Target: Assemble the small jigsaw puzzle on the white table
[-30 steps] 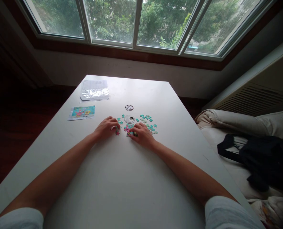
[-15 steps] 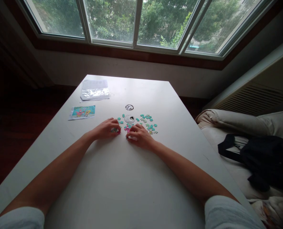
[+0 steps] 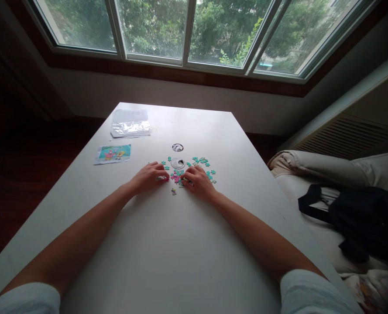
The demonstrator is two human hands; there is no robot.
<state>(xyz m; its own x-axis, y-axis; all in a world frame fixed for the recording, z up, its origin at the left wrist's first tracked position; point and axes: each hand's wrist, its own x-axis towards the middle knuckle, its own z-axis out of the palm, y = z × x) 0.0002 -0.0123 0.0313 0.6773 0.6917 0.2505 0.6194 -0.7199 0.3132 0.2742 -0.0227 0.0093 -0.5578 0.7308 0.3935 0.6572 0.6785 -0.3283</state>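
- The big white rectangular table (image 3: 167, 244) had a scatter of teal and pink cardboard jigsaw pieces (image 3: 204, 162) mid-table, spread left to right just past both hands.
- The left hand (image 3: 148, 176) and right hand (image 3: 198, 182) lay knuckles-up, fingertips curled onto the scatter's near edge.
- One tiny stray piece (image 3: 173, 191) lay between them, nearer the right hand.
- Couldn't tell if either hand pinched anything, since the fingers hid it.

Head-worn camera looks forward-down across the table (image 3: 167, 248).

Beyond the white table (image 3: 167, 261), a bay window (image 3: 154, 26) shows green trees (image 3: 213, 22), with dark wooden floor (image 3: 17, 183) left and a cream sofa (image 3: 311, 165) right.
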